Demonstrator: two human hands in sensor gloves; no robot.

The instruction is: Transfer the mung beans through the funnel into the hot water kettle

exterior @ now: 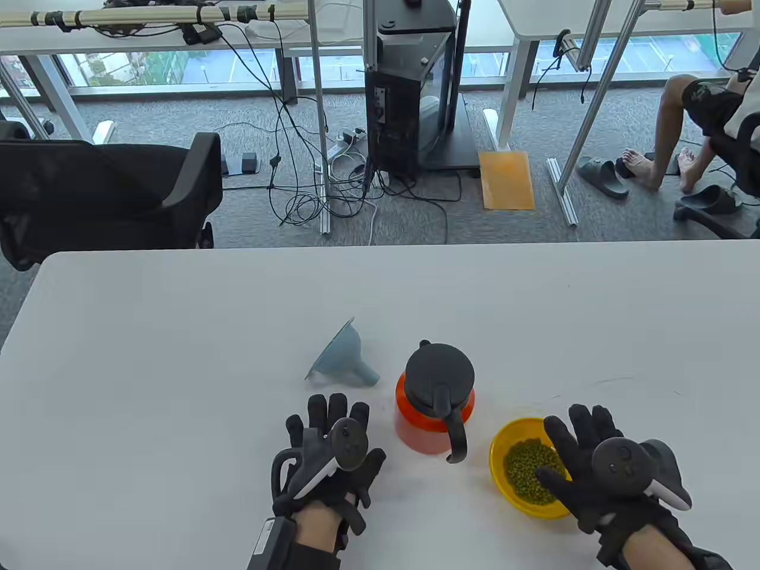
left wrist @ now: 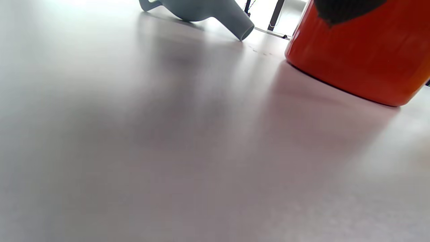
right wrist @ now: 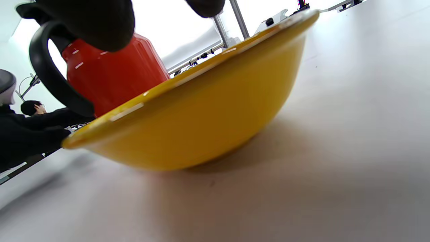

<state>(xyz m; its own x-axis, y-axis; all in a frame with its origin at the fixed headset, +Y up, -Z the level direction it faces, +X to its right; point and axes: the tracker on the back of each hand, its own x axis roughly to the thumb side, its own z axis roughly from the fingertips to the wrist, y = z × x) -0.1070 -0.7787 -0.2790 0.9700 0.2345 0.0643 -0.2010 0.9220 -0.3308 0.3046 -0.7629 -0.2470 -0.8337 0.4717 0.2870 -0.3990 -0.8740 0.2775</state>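
Observation:
An orange kettle (exterior: 435, 415) with a closed black lid and handle stands mid-table. A grey-blue funnel (exterior: 343, 356) lies on its side just left of it. A yellow bowl (exterior: 502, 442) of green mung beans (exterior: 530, 470) sits right of the kettle. My left hand (exterior: 328, 423) is open with fingers spread, low over the table just below the funnel and left of the kettle, holding nothing. My right hand (exterior: 573, 442) is open with fingers spread over the bowl's right side. The left wrist view shows the funnel (left wrist: 215, 13) and kettle (left wrist: 356, 57); the right wrist view shows the bowl (right wrist: 201, 127), kettle (right wrist: 111, 77) and my fingertips (right wrist: 90, 23).
The white table (exterior: 178, 356) reaches its far edge at mid-frame. Beyond it are a black office chair (exterior: 107, 190), a computer tower (exterior: 409, 101) with cables on the floor, and a seated person (exterior: 706, 119) at the far right.

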